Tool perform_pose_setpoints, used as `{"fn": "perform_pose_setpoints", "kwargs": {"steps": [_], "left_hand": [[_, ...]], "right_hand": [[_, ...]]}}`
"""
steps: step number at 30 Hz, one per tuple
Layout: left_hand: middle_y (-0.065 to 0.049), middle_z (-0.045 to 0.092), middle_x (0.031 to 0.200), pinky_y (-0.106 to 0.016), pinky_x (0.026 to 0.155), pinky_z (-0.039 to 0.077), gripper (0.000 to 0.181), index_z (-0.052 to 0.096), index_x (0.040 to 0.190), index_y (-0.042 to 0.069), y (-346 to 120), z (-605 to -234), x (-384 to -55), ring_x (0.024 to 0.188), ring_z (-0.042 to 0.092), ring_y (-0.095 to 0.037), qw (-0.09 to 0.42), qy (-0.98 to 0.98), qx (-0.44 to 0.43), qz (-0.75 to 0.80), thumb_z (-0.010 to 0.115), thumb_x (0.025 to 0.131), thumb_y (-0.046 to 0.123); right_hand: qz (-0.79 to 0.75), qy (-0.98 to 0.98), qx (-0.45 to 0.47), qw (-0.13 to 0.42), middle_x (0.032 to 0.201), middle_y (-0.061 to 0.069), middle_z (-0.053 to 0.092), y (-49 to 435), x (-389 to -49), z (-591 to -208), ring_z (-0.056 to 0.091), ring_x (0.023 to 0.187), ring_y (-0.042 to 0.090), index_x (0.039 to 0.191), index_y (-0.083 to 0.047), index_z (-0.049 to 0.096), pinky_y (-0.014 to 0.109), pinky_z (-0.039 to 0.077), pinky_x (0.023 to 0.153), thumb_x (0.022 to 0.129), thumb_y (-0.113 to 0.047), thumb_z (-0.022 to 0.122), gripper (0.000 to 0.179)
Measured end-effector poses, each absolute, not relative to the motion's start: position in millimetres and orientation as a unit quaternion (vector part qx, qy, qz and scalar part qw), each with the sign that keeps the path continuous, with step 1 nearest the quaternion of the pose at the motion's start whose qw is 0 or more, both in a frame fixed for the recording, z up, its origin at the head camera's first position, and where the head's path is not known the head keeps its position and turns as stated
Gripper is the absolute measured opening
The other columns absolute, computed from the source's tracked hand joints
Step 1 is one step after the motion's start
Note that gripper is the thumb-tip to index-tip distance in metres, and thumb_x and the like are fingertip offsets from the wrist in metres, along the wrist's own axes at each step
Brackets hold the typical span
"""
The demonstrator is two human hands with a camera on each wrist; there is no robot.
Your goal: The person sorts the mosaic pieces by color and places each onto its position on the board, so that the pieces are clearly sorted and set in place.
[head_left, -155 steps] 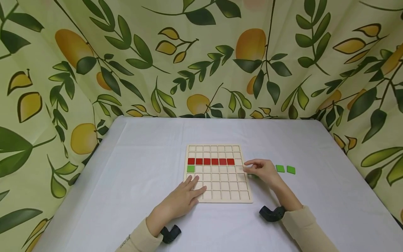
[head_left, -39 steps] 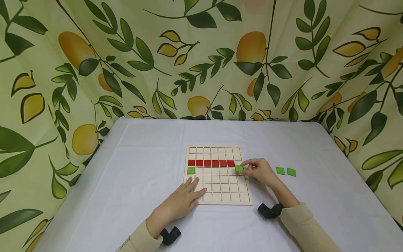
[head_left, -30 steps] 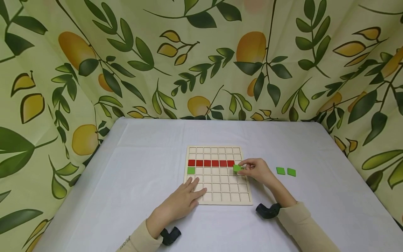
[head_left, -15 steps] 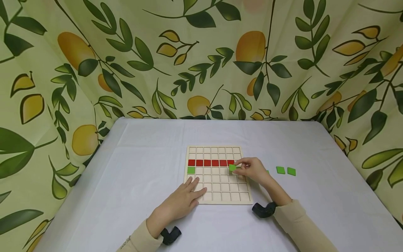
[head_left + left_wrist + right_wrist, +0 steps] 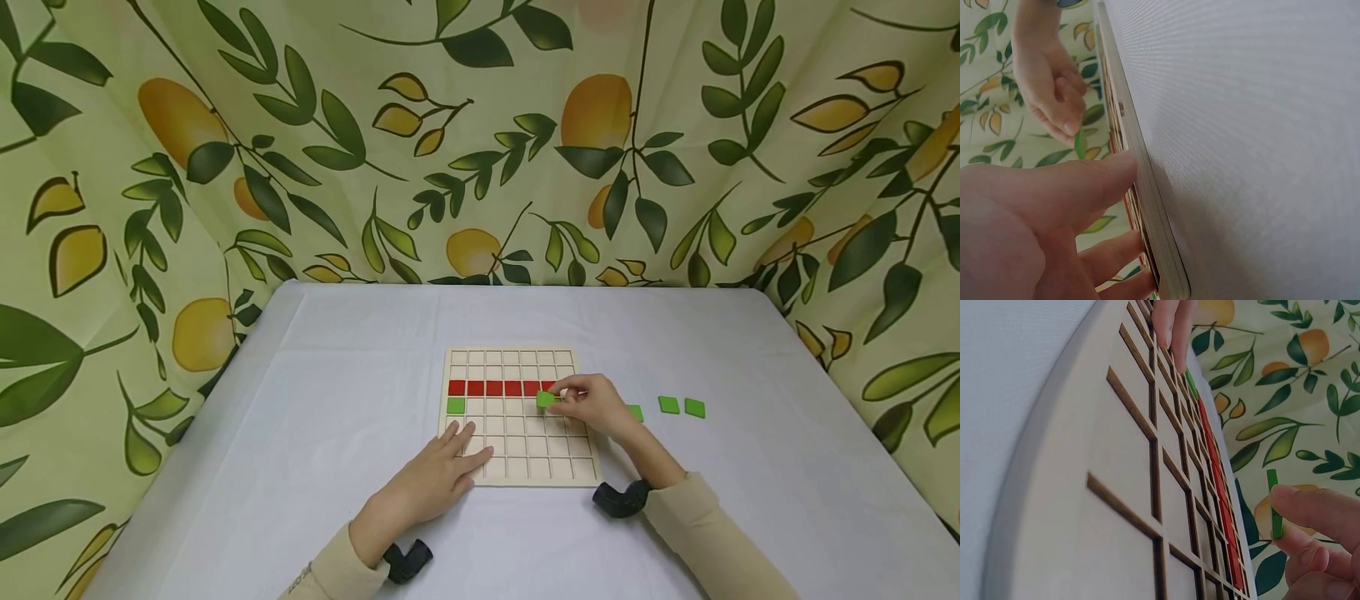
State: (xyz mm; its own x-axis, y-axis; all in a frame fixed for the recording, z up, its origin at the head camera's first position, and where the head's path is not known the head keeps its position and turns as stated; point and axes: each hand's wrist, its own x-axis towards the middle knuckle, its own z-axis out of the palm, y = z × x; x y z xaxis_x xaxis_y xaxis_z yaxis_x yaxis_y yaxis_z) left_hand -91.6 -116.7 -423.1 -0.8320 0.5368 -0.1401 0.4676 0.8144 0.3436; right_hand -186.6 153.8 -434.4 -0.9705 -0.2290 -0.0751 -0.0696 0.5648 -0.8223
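A pale wooden grid board (image 5: 528, 471) lies on the white table. One of its rows carries several red square tiles (image 5: 493, 388) from the left side, and just below their left end sits a green tile (image 5: 455, 405). My left hand (image 5: 429, 477) rests on the board's lower left part with fingers spread. Between thumb and fingers, my right hand (image 5: 592, 406) pinches another green tile (image 5: 1275, 503) by its edges. In the right wrist view that tile is held up above the board, and in the head view it overlaps the cells under the right end of the red row.
To the right of the board lie two green tiles, a nearer one (image 5: 669, 405) and a farther one (image 5: 694, 408). Another green tile (image 5: 636, 412) shows partly behind the right wrist. A curtain (image 5: 480, 150) with fruit and leaf print hangs behind the table (image 5: 360, 333).
My right hand has picked up a green tile from beside the board and carried it leftward over the grid. A green tile behind the wrist has come into view. The left hand stays put.
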Motion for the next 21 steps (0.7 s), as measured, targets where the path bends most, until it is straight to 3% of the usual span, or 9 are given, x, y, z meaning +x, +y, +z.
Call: {"fn": "perform_pose_setpoints", "kwargs": {"steps": [21], "left_hand": [[-0.017, 0.034, 0.156, -0.054, 0.117, 0.033, 0.043, 0.052, 0.14, 0.022, -116, -420, -90, 0.147, 0.028, -0.041, 0.128, 0.945, 0.257, 0.158, 0.053, 0.098, 0.021]], "right_hand": [[-0.477, 0.87, -0.07, 0.106, 0.063, -0.004, 0.044, 138, -187, -435, 0.041, 0.062, 0.01, 0.099, 0.002, 0.071, 0.018, 0.032, 0.054, 0.076, -0.013, 0.08, 0.028]]}}
